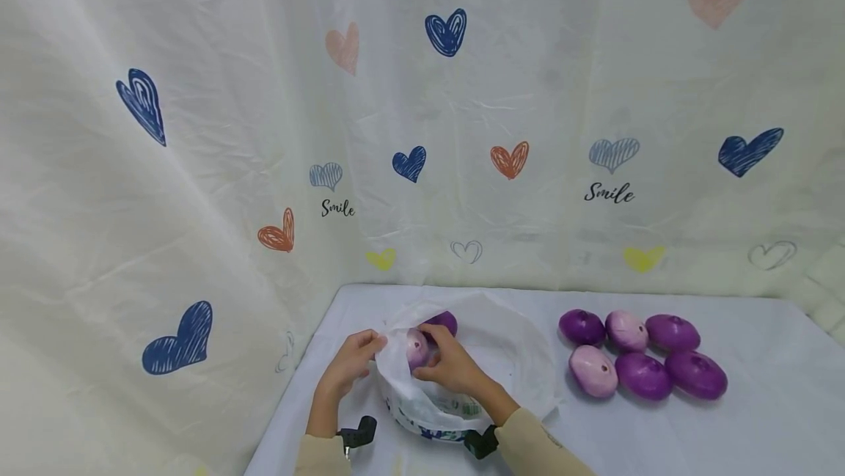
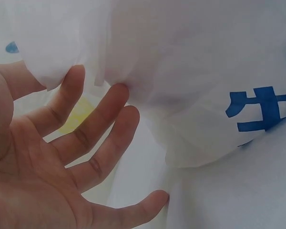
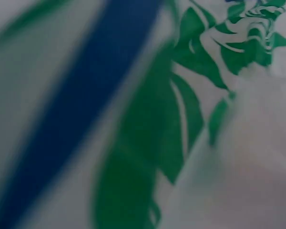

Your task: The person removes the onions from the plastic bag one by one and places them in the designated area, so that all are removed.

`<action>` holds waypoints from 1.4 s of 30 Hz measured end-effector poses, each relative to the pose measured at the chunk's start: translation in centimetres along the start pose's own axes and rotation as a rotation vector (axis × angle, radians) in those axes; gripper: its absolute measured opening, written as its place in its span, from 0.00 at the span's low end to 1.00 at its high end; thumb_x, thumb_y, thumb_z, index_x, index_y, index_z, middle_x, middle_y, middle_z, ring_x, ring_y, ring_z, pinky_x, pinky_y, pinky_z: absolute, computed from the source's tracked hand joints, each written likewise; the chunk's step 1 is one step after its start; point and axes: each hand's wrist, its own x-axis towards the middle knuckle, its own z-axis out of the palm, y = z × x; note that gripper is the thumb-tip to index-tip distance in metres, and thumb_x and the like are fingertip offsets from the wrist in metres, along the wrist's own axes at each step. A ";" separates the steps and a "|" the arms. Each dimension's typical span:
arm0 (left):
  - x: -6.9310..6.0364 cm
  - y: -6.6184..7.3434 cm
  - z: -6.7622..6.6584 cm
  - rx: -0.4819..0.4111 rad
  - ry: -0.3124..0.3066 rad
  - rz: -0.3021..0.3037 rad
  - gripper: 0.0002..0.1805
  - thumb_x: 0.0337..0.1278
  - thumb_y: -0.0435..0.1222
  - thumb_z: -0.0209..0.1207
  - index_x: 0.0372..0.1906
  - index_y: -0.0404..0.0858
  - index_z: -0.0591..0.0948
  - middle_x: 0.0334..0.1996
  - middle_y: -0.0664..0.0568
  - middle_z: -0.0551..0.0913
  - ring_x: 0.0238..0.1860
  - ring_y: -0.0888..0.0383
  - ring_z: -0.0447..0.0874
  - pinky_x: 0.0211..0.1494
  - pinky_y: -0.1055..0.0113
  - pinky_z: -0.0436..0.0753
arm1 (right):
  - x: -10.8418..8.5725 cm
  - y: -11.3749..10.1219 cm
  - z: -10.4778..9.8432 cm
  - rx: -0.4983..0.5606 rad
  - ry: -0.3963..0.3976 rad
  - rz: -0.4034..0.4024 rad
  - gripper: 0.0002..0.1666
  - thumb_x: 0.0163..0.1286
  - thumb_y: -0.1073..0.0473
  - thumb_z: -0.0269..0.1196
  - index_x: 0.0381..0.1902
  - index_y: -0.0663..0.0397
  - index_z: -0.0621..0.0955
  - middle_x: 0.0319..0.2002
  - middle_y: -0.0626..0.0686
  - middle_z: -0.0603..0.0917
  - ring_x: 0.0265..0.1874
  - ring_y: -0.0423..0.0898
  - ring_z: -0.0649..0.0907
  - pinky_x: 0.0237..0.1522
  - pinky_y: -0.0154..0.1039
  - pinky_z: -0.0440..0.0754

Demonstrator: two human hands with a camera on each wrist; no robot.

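Note:
A white plastic bag (image 1: 521, 344) with its mouth spread lies on the table, blue and green print low on its side. My left hand (image 1: 351, 362) pinches its left rim; in the left wrist view that hand (image 2: 52, 143) has thumb and forefinger at the bag's edge (image 2: 52, 57), the other fingers loosely spread. Inside the mouth, my right hand (image 1: 452, 366) holds a pale purple onion (image 1: 416, 348) between thumb and fingers. A darker purple onion (image 1: 444, 322) sits just behind it, partly hidden. Only the bag's printed film (image 3: 181, 119) fills the right wrist view, hiding that hand.
Several purple onions (image 1: 643, 375), two of them paler, lie grouped on the white-covered table (image 1: 759, 432) to the right of the bag. A white curtain (image 1: 528, 219) printed with hearts hangs along the back and left. Each wrist wears a black camera (image 1: 359, 432).

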 end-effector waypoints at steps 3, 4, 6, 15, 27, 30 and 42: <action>0.0 0.0 0.0 0.004 -0.001 0.001 0.18 0.72 0.51 0.58 0.40 0.38 0.80 0.36 0.52 0.79 0.41 0.54 0.75 0.41 0.59 0.75 | 0.6 0.1 0.4 -0.028 0.002 -0.003 0.48 0.59 0.60 0.76 0.73 0.59 0.66 0.68 0.62 0.70 0.46 0.51 0.79 0.43 0.34 0.82; 0.0 0.0 0.0 0.004 -0.001 0.002 0.18 0.72 0.51 0.58 0.40 0.38 0.80 0.36 0.52 0.78 0.41 0.54 0.74 0.41 0.59 0.75 | 0.7 0.2 0.6 -0.037 0.000 0.001 0.48 0.59 0.59 0.76 0.73 0.58 0.66 0.68 0.61 0.70 0.50 0.51 0.78 0.47 0.37 0.83; 0.1 -0.1 0.1 0.001 -0.001 0.002 0.18 0.72 0.51 0.58 0.40 0.38 0.80 0.36 0.52 0.79 0.41 0.54 0.75 0.41 0.58 0.75 | 1.0 0.3 0.9 -0.051 0.001 0.015 0.48 0.59 0.58 0.76 0.73 0.55 0.67 0.68 0.60 0.71 0.55 0.53 0.77 0.56 0.46 0.84; 0.1 -0.1 0.3 -0.002 0.007 0.006 0.18 0.73 0.50 0.57 0.41 0.37 0.80 0.36 0.52 0.78 0.41 0.54 0.74 0.41 0.57 0.75 | 1.5 0.6 1.8 -0.084 0.033 0.119 0.47 0.59 0.54 0.77 0.72 0.50 0.69 0.66 0.60 0.74 0.62 0.60 0.78 0.64 0.64 0.76; 0.1 -0.1 0.1 0.009 -0.004 0.000 0.18 0.72 0.51 0.57 0.41 0.39 0.80 0.37 0.51 0.79 0.43 0.53 0.75 0.43 0.57 0.77 | 1.3 0.6 1.5 -0.027 0.019 0.142 0.44 0.58 0.54 0.78 0.69 0.49 0.70 0.66 0.59 0.77 0.64 0.61 0.79 0.62 0.64 0.77; 0.1 -0.1 0.1 0.012 -0.007 0.002 0.18 0.73 0.51 0.57 0.41 0.39 0.80 0.37 0.51 0.79 0.43 0.53 0.75 0.43 0.57 0.76 | 1.0 0.7 1.2 -0.024 0.007 0.136 0.42 0.58 0.53 0.78 0.67 0.48 0.71 0.65 0.57 0.77 0.62 0.58 0.80 0.61 0.62 0.79; 0.0 -0.1 0.2 0.010 0.007 0.001 0.17 0.73 0.50 0.57 0.39 0.38 0.79 0.35 0.52 0.77 0.41 0.54 0.74 0.40 0.59 0.75 | -0.8 0.2 -1.1 -0.044 -0.024 0.182 0.47 0.56 0.48 0.78 0.70 0.47 0.69 0.62 0.57 0.78 0.58 0.54 0.79 0.58 0.62 0.81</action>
